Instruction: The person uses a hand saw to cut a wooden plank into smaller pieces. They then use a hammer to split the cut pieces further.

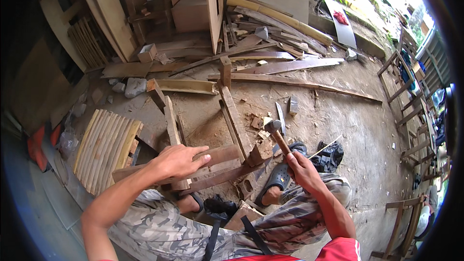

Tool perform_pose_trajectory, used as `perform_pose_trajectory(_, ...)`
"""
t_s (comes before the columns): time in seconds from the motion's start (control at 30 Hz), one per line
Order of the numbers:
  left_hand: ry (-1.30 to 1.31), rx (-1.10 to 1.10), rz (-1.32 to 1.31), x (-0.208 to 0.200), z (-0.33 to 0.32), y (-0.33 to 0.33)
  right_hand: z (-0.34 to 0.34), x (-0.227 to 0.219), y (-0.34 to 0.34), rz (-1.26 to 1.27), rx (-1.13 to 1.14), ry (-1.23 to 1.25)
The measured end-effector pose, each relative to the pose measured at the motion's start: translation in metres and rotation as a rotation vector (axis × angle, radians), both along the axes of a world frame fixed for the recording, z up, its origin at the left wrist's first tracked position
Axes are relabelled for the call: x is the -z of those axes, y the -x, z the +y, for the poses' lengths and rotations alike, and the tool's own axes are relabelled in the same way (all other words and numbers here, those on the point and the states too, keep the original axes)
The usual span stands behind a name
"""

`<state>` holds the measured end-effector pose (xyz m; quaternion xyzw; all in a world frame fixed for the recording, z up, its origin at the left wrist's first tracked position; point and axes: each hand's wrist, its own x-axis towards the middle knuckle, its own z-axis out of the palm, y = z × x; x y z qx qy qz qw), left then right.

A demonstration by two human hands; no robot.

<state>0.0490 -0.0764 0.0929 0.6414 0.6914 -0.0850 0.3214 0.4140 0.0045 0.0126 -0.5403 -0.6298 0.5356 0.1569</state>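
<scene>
My right hand [304, 171] is wrapped round the wooden handle of a hammer [279, 137], its metal head tilted up and away from me. The hammer head hangs near a wooden chair-like frame [234, 118], which stands on the ground between my legs. My left hand [181, 162] grips a flat wooden rail [222, 155] at the frame's near end, index finger and thumb stretched along it. The left hand's other fingers are partly hidden. A squared wooden block end [261, 152] joins the frame just right of the rail.
A slatted wooden panel [106, 147] lies at left. A saw [280, 116], a small block [293, 105] and wood chips lie beyond the hammer. A black plastic bag [328, 157] sits by my right foot. Scrap planks [290, 79] pile up behind; wooden frames [411, 111] line the right.
</scene>
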Motion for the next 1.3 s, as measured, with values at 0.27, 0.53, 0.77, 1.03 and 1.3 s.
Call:
perform_pose_trajectory(0.27, 0.011, 0.045, -0.125, 0.000, 0.058, -0.047, 0.008, 0.001, -0.016, -0.122, 0.043, -0.225)
perform_pose_trajectory(0.53, 0.052, 0.033, -0.276, 0.049, 0.070, -0.038, -0.002, 0.004, -0.026, -0.228, -0.110, -0.464)
perform_pose_trajectory(0.77, -0.008, -0.008, -0.217, 0.046, 0.066, -0.038, -0.003, 0.009, -0.027, -0.215, -0.165, -0.579)
perform_pose_trajectory(1.03, -0.483, 0.209, -0.024, 0.060, 0.012, -0.014, -0.001, 0.005, -0.025, -0.270, -0.273, -0.680)
perform_pose_trajectory(1.3, -0.430, 0.133, -0.063, 0.070, 0.006, -0.008, 0.014, -0.040, -0.003, -0.274, -0.304, -0.713)
